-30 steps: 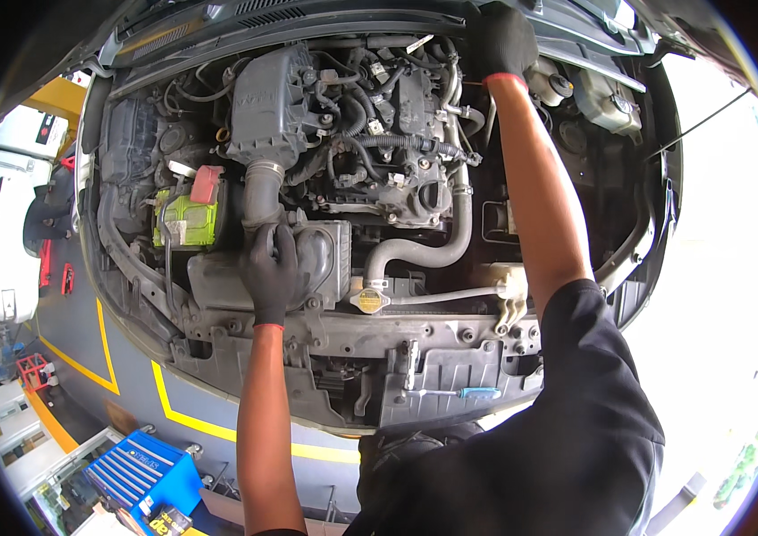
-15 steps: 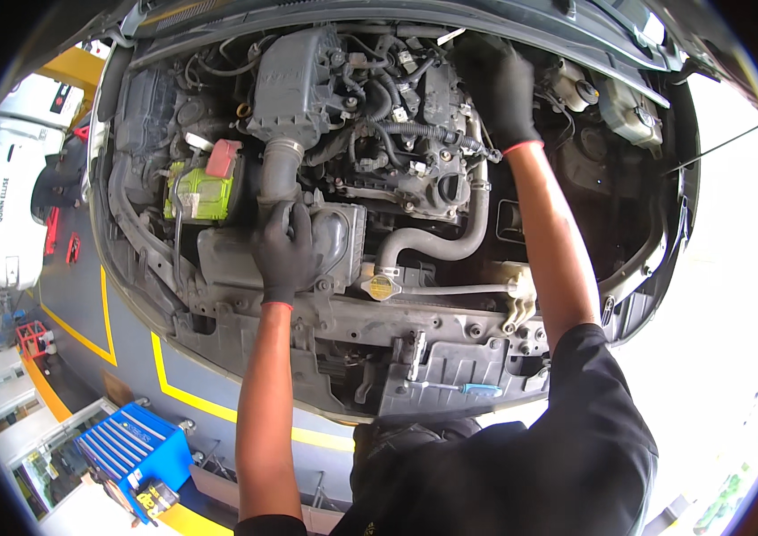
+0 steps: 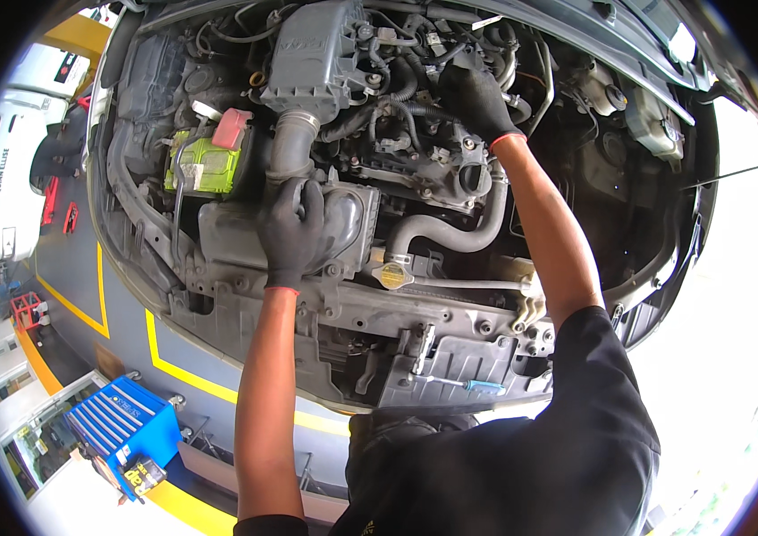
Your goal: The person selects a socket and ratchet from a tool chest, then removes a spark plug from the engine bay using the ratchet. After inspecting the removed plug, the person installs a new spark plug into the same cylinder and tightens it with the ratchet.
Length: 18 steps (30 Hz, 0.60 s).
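Note:
Both my hands wear black gloves with red cuffs, and both reach into the engine bay of a car. My left hand [image 3: 290, 234] rests on the black air filter housing [image 3: 231, 234], fingers bent near the foot of the grey intake hose [image 3: 291, 147] and thumb apart from them. My right hand [image 3: 475, 100] is over the far side of the engine [image 3: 419, 174], among wiring and hoses. Its fingers are bent downward and partly hidden, and what they hold cannot be made out. A thick curved radiator hose [image 3: 450, 237] runs below my right hand.
A yellow radiator cap [image 3: 392, 275] and a lime-green battery [image 3: 209, 165] with a red terminal cover [image 3: 232, 129] are close by. On the front panel lies a blue-handled tool [image 3: 484, 388]. A blue tool cabinet [image 3: 129, 420] stands on the floor at lower left.
My right hand has come nearer and slightly left, from the far edge of the bay onto the engine. My left hand stays at the housing. The whole view has shifted a little.

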Each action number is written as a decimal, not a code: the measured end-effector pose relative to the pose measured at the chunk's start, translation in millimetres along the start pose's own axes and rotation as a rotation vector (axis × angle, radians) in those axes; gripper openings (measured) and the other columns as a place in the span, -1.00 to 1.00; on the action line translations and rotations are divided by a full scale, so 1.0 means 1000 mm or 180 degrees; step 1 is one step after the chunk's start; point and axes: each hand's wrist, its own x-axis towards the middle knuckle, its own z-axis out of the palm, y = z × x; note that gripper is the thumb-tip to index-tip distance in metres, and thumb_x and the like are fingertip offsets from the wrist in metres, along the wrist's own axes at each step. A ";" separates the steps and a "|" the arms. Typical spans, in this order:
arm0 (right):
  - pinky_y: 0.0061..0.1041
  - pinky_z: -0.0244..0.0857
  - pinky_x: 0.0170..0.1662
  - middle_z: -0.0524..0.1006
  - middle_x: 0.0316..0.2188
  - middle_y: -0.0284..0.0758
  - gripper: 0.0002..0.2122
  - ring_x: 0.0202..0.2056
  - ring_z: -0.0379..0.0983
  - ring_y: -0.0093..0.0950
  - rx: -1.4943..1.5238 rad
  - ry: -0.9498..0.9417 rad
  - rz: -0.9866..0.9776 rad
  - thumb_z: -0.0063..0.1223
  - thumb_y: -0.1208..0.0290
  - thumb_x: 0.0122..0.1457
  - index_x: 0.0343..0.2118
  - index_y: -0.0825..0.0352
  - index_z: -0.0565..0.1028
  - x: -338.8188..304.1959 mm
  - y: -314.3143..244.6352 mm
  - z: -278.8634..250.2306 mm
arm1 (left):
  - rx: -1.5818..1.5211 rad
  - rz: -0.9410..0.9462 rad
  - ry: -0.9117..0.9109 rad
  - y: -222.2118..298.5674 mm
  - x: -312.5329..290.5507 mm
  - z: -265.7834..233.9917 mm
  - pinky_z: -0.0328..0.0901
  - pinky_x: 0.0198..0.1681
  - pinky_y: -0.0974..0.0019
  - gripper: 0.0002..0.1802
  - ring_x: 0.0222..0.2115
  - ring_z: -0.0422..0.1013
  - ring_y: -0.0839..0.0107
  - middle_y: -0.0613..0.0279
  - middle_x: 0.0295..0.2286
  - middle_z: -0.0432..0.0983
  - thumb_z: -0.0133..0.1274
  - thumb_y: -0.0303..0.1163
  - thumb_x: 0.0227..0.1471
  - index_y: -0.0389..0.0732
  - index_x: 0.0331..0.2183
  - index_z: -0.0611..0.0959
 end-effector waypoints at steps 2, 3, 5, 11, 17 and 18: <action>0.00 0.47 -0.21 0.67 -0.37 -0.10 -0.84 -0.28 0.63 0.03 -0.0028 -0.0075 0.0027 0.19 0.28 0.31 -0.28 0.23 0.69 0.002 -0.003 0.001 | 0.0008 0.0013 0.0045 -0.001 0.000 0.000 0.46 -0.28 0.04 -0.79 -0.37 0.65 -0.08 -0.10 -0.35 0.71 0.19 -0.35 0.33 -0.32 -0.23 0.76; 0.00 0.47 -0.21 0.68 -0.36 -0.09 -0.84 -0.28 0.63 0.03 -0.0042 -0.0060 -0.0019 0.20 0.28 0.30 -0.28 0.24 0.70 0.004 -0.001 0.002 | 0.0002 0.0031 0.0058 0.000 0.000 0.001 0.46 -0.28 0.04 -0.79 -0.37 0.65 -0.07 -0.10 -0.35 0.71 0.19 -0.35 0.33 -0.32 -0.23 0.76; -0.01 0.48 -0.20 0.68 -0.35 -0.08 -0.84 -0.29 0.63 0.03 -0.0059 -0.0027 -0.0126 0.20 0.29 0.30 -0.28 0.24 0.71 0.008 0.002 0.004 | 0.0001 0.0022 0.0070 0.001 0.001 0.001 0.47 -0.27 0.04 -0.79 -0.36 0.65 -0.07 -0.10 -0.34 0.71 0.19 -0.35 0.33 -0.31 -0.23 0.76; -0.03 0.54 -0.18 0.70 -0.35 -0.06 -0.86 -0.27 0.67 0.01 -0.0564 -0.0790 -0.0777 0.18 0.37 0.27 -0.28 0.26 0.72 0.025 0.031 -0.005 | 0.0034 0.0050 -0.0051 0.001 0.004 0.003 0.47 -0.26 0.04 -0.79 -0.35 0.66 -0.07 -0.09 -0.33 0.72 0.19 -0.34 0.33 -0.31 -0.22 0.77; -0.01 0.57 -0.19 0.72 -0.33 -0.01 -0.77 -0.23 0.70 0.05 -0.1119 -0.1208 0.0056 0.15 0.23 0.33 -0.26 0.26 0.73 0.034 -0.020 -0.024 | 0.0056 0.0053 -0.0014 0.001 0.003 0.000 0.48 -0.25 0.03 -0.77 -0.35 0.66 -0.09 -0.11 -0.33 0.72 0.19 -0.34 0.33 -0.32 -0.22 0.77; -0.01 0.58 -0.18 0.72 -0.31 -0.01 -0.76 -0.22 0.70 0.04 -0.1181 -0.1260 0.0082 0.14 0.20 0.33 -0.25 0.26 0.73 0.034 -0.023 -0.028 | 0.0062 0.0058 0.0000 0.001 0.003 0.001 0.48 -0.25 0.02 -0.77 -0.34 0.66 -0.10 -0.11 -0.33 0.72 0.19 -0.33 0.33 -0.32 -0.22 0.77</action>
